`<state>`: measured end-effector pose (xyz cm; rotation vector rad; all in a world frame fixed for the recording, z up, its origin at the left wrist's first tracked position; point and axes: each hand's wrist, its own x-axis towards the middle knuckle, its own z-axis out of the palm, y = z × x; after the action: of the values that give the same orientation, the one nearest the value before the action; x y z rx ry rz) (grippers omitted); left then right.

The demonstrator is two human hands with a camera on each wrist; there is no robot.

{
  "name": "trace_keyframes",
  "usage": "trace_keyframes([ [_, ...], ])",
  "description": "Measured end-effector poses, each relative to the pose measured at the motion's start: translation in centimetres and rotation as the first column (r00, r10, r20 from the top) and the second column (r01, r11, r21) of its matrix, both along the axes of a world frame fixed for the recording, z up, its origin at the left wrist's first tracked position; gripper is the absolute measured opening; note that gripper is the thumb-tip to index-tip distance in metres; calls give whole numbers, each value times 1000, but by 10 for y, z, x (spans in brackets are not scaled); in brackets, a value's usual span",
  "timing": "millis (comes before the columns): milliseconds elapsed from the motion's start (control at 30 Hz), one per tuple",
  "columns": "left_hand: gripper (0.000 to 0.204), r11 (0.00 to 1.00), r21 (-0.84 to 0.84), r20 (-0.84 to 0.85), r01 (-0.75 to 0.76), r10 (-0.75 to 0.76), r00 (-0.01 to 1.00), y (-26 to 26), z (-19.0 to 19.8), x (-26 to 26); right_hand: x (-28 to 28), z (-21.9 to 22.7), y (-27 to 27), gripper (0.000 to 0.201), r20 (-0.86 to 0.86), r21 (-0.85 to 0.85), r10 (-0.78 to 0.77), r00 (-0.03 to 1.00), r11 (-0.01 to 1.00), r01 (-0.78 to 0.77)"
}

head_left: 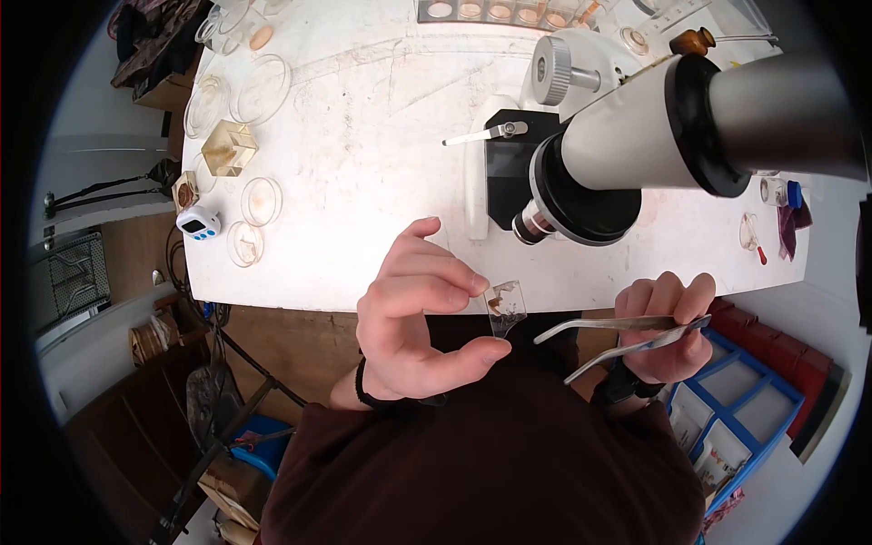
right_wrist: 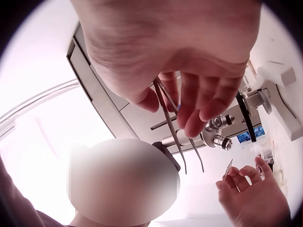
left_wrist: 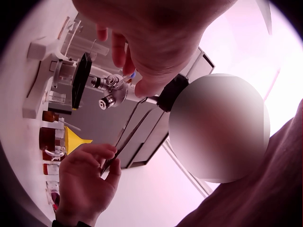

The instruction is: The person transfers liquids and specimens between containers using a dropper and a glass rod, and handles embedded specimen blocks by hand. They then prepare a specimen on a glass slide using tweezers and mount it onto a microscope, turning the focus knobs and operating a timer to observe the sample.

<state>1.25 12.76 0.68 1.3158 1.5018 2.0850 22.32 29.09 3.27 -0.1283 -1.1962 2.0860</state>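
Observation:
My left hand [head_left: 400, 313] pinches a small clear square of glass [head_left: 505, 307] by its edge, above the person's lap and just off the table's front edge. Brown and dark specks mark the glass, and its lower edge looks uneven. To the right, my right hand [head_left: 668, 322] holds metal tweezers [head_left: 604, 325], their two tips spread apart and pointing toward the glass. In the right wrist view the tweezers [right_wrist: 168, 123] hang between thumb and fingers, while the glass [right_wrist: 228, 168] stands edge-on at the left hand's fingertips.
A microscope [head_left: 604, 141] with a black stage [head_left: 509, 173] stands over the table [head_left: 363, 182] ahead. Several petri dishes [head_left: 262, 201], a clear block [head_left: 229, 148] and a white timer [head_left: 198, 223] line the left side. At the back lies a palette of orange-tinted wells [head_left: 500, 13].

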Motion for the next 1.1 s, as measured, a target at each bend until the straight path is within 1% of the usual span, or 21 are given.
trace_keyframes([
  [67,54,1000,10,34,8,-9,999,0,0,1,-3,1,-1,23,-29,-153,29,999,988,-33],
  [100,54,1000,10,33,8,-8,999,0,0,1,-4,-2,-2,26,-55,-187,28,998,982,-38],
  [267,55,999,10,39,36,-36,999,1,2,1,1,-8,0,34,8,-105,27,1000,994,-26],
  [333,56,999,10,34,48,-48,998,0,3,1,3,-7,0,35,50,-2,28,998,1000,-28],
  [367,56,998,11,29,58,-59,998,0,3,2,3,-7,0,35,51,-2,26,998,1000,-26],
  [433,57,998,18,27,64,-65,998,1,3,2,4,-8,0,34,58,66,-11,998,998,7],
  [467,57,997,25,24,68,-68,997,1,3,2,4,-9,0,34,57,66,-11,998,998,7],
  [533,57,997,28,27,69,-70,997,0,2,1,7,-12,1,35,15,82,-27,1000,996,26],
  [567,56,997,32,31,72,-73,997,0,2,1,9,-12,3,35,14,82,-27,1000,996,25],
  [633,56,997,26,36,71,-71,997,1,3,1,14,-12,5,37,76,46,-19,997,999,16],
  [733,55,997,16,46,70,-71,996,1,4,1,13,-13,3,37,114,50,-36,993,998,31],
  [1033,54,997,4,66,76,-76,995,1,4,1,11,-11,1,36,94,-36,-41,995,998,45],
  [1100,54,997,5,69,76,-76,995,0,3,1,11,-10,1,36,99,-28,-47,994,998,50],
])
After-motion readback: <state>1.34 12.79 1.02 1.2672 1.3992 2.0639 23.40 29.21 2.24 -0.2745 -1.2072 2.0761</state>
